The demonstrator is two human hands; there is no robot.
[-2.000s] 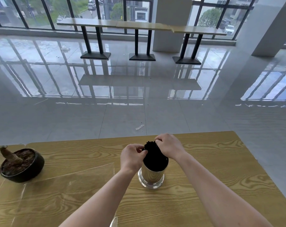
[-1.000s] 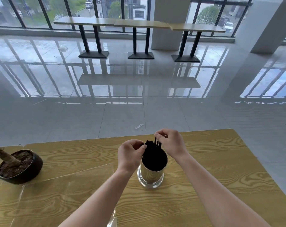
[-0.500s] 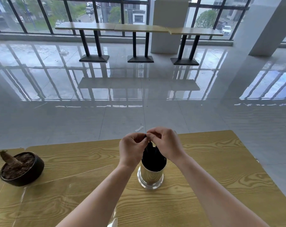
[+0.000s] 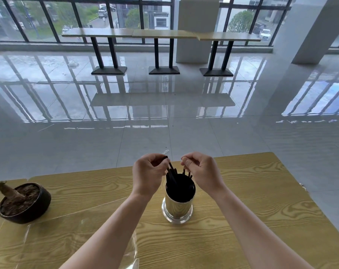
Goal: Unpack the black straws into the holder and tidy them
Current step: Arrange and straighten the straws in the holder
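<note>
On wooden table, near far edge: shiny metal holder, upright, packed with black straws. Above holder rim: left hand, fingers curled, pinching top of few straws, lifted and tilted toward it. Right hand just beside, fingertips pinched on top ends of straws at holder's right side. Hands close, not touching. At table's left: dark bowl with soil and stump, well apart from holder. Under forearms: clear plastic sheet flat on table.
</note>
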